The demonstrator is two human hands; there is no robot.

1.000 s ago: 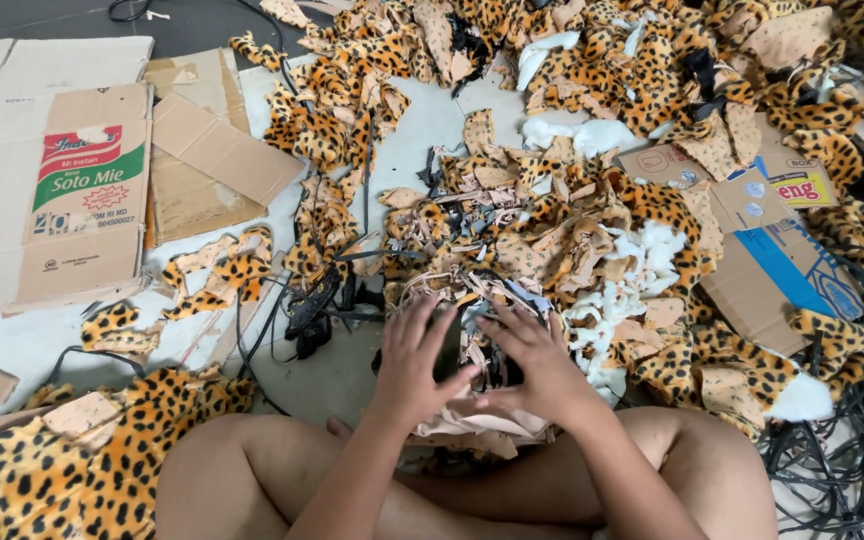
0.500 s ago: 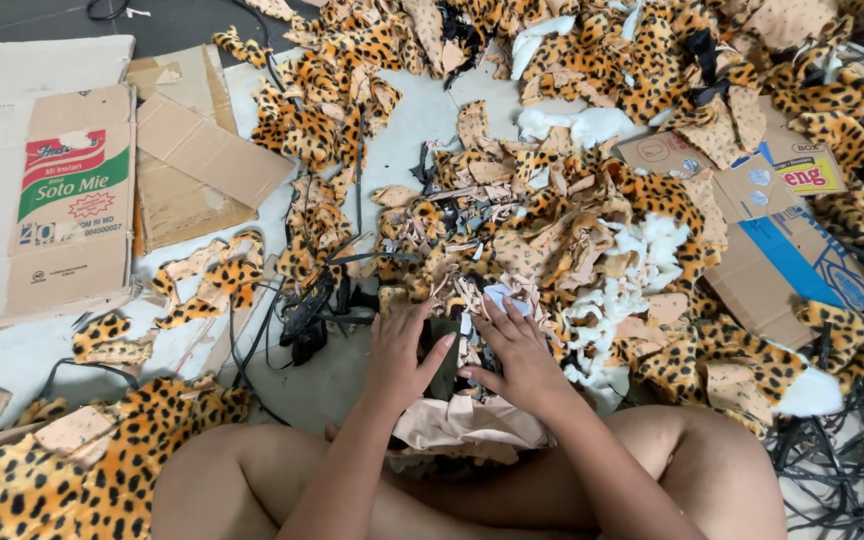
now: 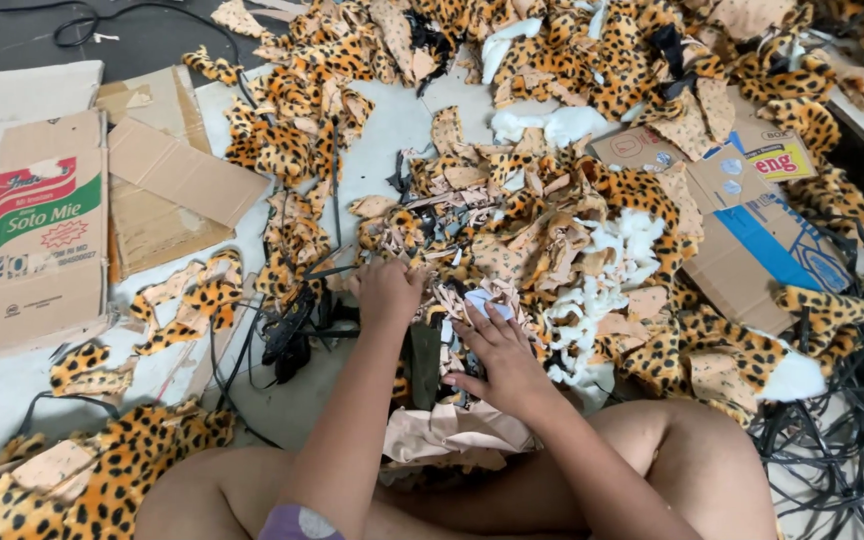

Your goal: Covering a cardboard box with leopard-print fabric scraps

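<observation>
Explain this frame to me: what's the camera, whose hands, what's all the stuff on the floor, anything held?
There is no machine here. The single view comes from a camera worn on a person's head, looking down at their own bare hands and crossed legs. They sit on the floor amid a heap of leopard-print fabric scraps, white stuffing, flattened cardboard boxes and black straps. The left hand reaches forward, closed over tan scraps in the pile; whether it truly grips one I cannot tell. The right hand rests with spread fingers on the scraps, beside a small pale piece. A tan cloth piece lies by the legs.
</observation>
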